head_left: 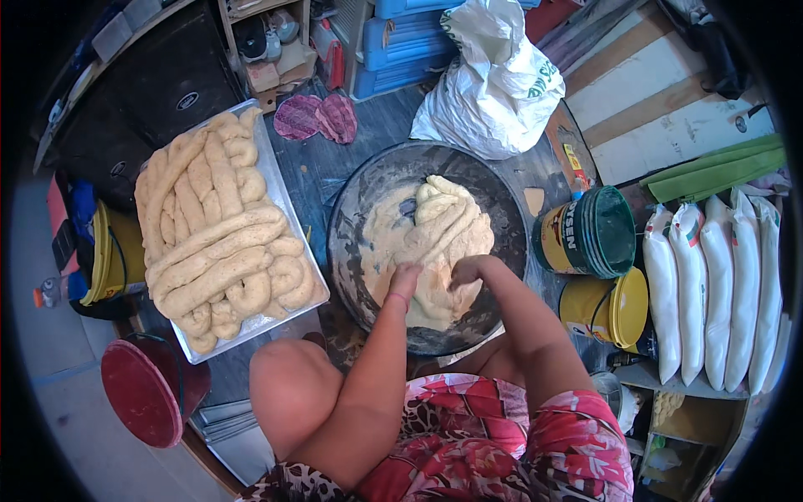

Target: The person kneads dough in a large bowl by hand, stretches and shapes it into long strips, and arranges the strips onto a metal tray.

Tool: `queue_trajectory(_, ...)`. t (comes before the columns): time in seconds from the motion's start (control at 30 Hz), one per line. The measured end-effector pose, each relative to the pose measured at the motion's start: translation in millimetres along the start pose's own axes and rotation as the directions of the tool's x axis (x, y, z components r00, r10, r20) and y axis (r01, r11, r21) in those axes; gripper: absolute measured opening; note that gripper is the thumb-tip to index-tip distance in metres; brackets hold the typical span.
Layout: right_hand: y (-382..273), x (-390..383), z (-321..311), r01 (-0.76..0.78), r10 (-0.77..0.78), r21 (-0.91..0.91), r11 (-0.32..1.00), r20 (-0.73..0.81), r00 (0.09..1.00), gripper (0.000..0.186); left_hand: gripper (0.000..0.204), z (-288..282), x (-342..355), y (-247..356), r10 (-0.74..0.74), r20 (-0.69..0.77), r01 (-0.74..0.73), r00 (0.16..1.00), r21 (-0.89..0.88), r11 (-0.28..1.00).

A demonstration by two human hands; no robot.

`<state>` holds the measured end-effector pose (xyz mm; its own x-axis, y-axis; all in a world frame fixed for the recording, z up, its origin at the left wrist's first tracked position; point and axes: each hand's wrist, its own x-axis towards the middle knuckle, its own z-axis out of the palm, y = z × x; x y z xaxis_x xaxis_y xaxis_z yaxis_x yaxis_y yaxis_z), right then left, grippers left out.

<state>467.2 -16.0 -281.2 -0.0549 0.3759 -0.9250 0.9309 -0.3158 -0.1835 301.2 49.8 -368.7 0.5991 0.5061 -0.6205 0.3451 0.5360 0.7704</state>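
Observation:
A wide black basin [347, 276] sits in front of me, dusted inside with a layer of tan crumbs [381, 222]. Pale ropes of dough [443, 205] lie on the crumbs, partly coated. My left hand [405, 280], with a pink band at its wrist, is closed at the lower end of one rope. To its right, my right hand [473, 269] hovers low over the crumbs and dough with its fingers curled inward; whatever they hold is hidden. Left of the basin, a metal tray [293, 219] carries a stack of crumb-coated dough ropes [217, 217].
A white sack [493, 96] and pink cloth mitts [316, 117] are at the table's far side. Right of the basin are a green bucket [590, 234], a yellow bucket [606, 308] and several filled white bags [715, 289]. A lidded red bucket [142, 393] stands near left.

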Motion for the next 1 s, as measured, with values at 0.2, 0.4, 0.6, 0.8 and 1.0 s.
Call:
queue_trajectory(0.2, 68.5, 73.5, 27.5, -0.081, 0.687, 0.81, 0.581, -0.434, 0.583, 0.064, 0.031, -18.0, 12.1, -76.2, -0.049, -0.17, 0.061, 0.984, 0.071, 0.996)
queue_trajectory(0.4, 69.6, 111.2, 8.2, -0.045, 0.9, 0.945, 0.325, -0.294, 0.322, 0.081, 0.03, -38.9, 40.0, -68.3, -0.006, -0.174, 0.01, 0.985, 0.024, 1.0)
queue_trajectory(0.6, 85.7, 135.0, -16.8, -0.178, 0.932, 0.961, 0.209, -0.141, 0.333, 0.069, 0.033, -54.9, 26.2, -67.6, -0.072, -0.215, 0.087, 0.974, 0.063, 0.994)
queue_trajectory(0.8, 115.8, 151.5, -27.9, 0.553, 0.86, 0.815, -0.171, -0.15, 0.488, 0.016, 0.035, -47.6, 20.6, -77.2, -0.068, -0.249, 0.134, 0.966, 0.259, 0.957)
queue_trajectory(1.0, 108.3, 79.9, -54.9, 0.696, 0.454, 0.428, -0.576, -0.541, 0.708, 0.015, 0.031, -27.2, 27.5, -62.1, -0.104, -0.066, 0.095, 0.992, -0.127, 0.987)
